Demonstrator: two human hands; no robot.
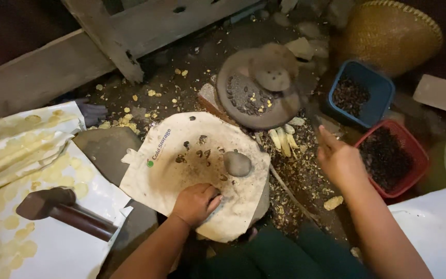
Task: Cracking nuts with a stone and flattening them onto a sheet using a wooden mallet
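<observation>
My left hand (196,202) presses down on the near edge of a dirty white sheet (181,175) draped over a flat block; its fingers are curled on the sheet. A smooth grey stone (237,163) and a few dark seeds (202,153) lie on that sheet, just beyond the hand. My right hand (339,159) hovers above the ground to the right, fingers apart and holding nothing, close to a red basket (414,150) of dark seeds.
A blue basket (383,85) of dark seeds stands behind the red one. A round dark tray (280,111) holds seeds and shells. A wooden mallet (60,206) lies on a white sheet with flat yellow discs (11,222). Husks litter the ground. A woven basket (388,31) sits far right.
</observation>
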